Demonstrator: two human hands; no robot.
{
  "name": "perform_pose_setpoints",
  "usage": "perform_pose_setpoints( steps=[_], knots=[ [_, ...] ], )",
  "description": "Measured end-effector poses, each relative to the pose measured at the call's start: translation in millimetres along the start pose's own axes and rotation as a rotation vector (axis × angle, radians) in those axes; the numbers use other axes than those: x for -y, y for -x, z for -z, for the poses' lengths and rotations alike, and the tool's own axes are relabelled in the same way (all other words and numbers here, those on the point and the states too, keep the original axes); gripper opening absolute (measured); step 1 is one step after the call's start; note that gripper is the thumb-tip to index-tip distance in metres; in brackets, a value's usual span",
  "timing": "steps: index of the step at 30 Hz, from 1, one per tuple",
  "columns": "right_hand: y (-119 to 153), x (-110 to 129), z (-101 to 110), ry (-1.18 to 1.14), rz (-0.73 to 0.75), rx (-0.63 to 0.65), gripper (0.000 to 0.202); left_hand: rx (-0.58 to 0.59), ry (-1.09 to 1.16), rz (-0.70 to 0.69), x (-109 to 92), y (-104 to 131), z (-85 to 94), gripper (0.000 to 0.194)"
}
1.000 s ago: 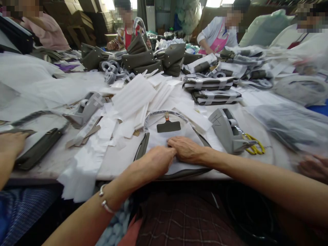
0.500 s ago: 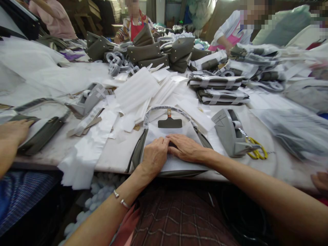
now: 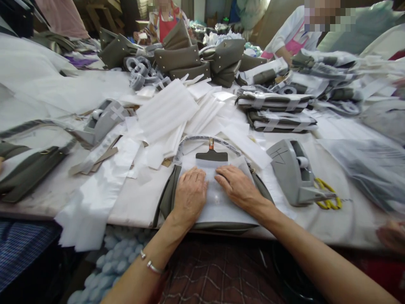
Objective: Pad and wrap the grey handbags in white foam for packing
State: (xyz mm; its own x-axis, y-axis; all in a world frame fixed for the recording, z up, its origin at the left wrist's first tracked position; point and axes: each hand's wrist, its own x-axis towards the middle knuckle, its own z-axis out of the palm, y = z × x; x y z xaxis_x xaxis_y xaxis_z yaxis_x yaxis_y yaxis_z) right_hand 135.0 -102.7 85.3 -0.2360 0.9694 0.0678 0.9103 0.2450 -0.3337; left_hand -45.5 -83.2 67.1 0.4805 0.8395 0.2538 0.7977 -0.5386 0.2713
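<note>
A dark olive handbag (image 3: 169, 192) lies in front of me at the table edge, a white foam sheet (image 3: 221, 207) over its face. My left hand (image 3: 190, 192) rests on the left part of the sheet, fingers laid flat and holding nothing. On the right part lies my right hand (image 3: 237, 188), its fingers spread, also holding nothing. Above my hands a dark flap (image 3: 211, 157) with a small orange-brown tag (image 3: 211, 144) shows over the sheet. Beyond it arches the bag's plastic-wrapped handle (image 3: 202, 137).
A grey tape dispenser (image 3: 286, 169) and yellow-handled scissors (image 3: 329, 202) are at right; another dispenser (image 3: 106, 120) is at left. White foam sheets (image 3: 167, 109), wrapped bags (image 3: 278, 101) and unwrapped bags (image 3: 180, 59) lie beyond. People work across the table.
My hands have moved apart from the middle of the sheet, and the dark area between them is no longer visible. The neighbour's hand at left has mostly left the view.
</note>
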Motion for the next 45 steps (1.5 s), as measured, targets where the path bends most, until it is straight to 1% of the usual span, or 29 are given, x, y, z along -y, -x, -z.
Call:
perform_pose_setpoints(
  steps=[2, 5, 7, 10, 12, 15, 18, 24, 26, 28, 30, 32, 34, 37, 38, 40, 42, 45],
  knots=[
    [-1.2, -1.0, -2.8, 0.068, -0.022, -0.047, 0.040, -0.010, -0.043, -0.013, -0.2, -0.6, -2.1, 0.031],
    [-0.6, -0.6, -6.2, 0.174, -0.023, -0.046, 0.047, 0.025, -0.087, 0.000, -1.6, -1.6, -2.0, 0.036],
    [0.1, 0.1, -5.9, 0.201, -0.026, -0.043, 0.051, 0.048, -0.098, 0.017, -2.7, -2.4, 0.1, 0.039],
    [-0.2, 0.9, -1.0, 0.206, -0.018, -0.038, 0.047, 0.062, -0.105, 0.033, -3.9, -3.8, 3.4, 0.039],
    [-1.7, 1.2, 3.6, 0.219, -0.025, -0.027, 0.043, 0.048, -0.108, 0.037, -4.3, -5.0, 4.4, 0.037],
    [-6.1, 1.0, 8.4, 0.259, -0.060, -0.001, 0.045, 0.020, -0.111, 0.051, -4.3, -7.7, 4.3, 0.035],
    [-11.7, 0.2, 8.1, 0.293, -0.089, 0.017, 0.049, 0.016, -0.126, 0.055, -4.5, -10.6, 4.4, 0.037],
    [-17.3, 2.6, 4.7, 0.287, -0.167, 0.065, 0.048, 0.012, -0.168, 0.044, -5.4, -13.0, 5.8, 0.040],
    [-16.9, 2.8, 3.5, 0.248, -0.205, 0.032, 0.045, 0.005, -0.169, 0.043, -5.3, -13.0, 5.5, 0.039],
    [-16.2, 1.0, 0.1, 0.203, -0.234, -0.064, 0.044, 0.005, -0.158, 0.042, -5.0, -13.0, 4.9, 0.037],
    [-16.1, -2.8, -5.5, 0.159, -0.241, -0.177, 0.052, 0.004, -0.146, 0.038, -4.5, -12.9, 4.2, 0.034],
    [-17.0, -7.8, -11.2, 0.094, -0.244, -0.238, 0.062, 0.001, -0.140, 0.034, -4.2, -12.9, 4.0, 0.032],
    [-18.6, -12.8, -14.0, -0.015, -0.258, -0.239, 0.070, 0.000, -0.135, 0.032, -4.1, -12.9, 4.3, 0.030],
    [-20.4, -18.0, -8.6, -0.316, -0.310, -0.257, 0.076, -0.006, -0.131, 0.029, -4.2, -12.6, 4.7, 0.027],
    [-20.3, -18.7, -4.6, -0.429, -0.327, -0.280, 0.074, -0.012, -0.132, 0.028, -4.2, -12.5, 4.5, 0.026],
    [-18.8, -18.1, 4.4, -0.599, -0.320, -0.309, 0.064, -0.031, -0.126, 0.027, -4.1, -12.0, 2.9, 0.025],
    [-16.3, -15.5, 11.8, -0.646, -0.239, -0.276, 0.052, -0.048, -0.104, 0.025, -3.9, -11.3, 0.2, 0.025],
    [-12.9, -10.7, 16.1, -0.616, -0.110, -0.212, 0.049, -0.082, -0.046, 0.074, -2.5, -9.3, -4.0, 0.019]
  ],
)
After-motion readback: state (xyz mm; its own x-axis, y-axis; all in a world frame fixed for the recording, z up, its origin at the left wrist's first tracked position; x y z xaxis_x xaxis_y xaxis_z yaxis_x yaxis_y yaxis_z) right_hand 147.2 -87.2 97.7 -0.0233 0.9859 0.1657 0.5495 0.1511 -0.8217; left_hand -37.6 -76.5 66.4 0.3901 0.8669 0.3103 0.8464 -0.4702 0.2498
